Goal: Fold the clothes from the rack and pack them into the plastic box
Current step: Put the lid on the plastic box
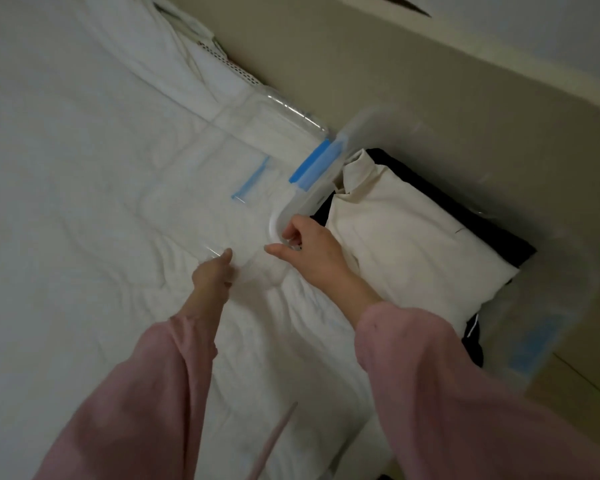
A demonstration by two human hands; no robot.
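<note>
The clear plastic box with blue latches stands on the floor against the bed's right side. Inside it a folded cream garment lies on top of dark clothes. The box's clear lid, with a blue latch, lies flat on the white quilt. My left hand pinches the lid's near corner. My right hand curls its fingers round the box's near corner rim, thumb pointing left. Both arms wear pink sleeves.
The white quilt covers the bed across the left and middle. A beige wall or bed frame runs behind the box. A pink cord hangs at the bottom middle. Floor shows at the lower right.
</note>
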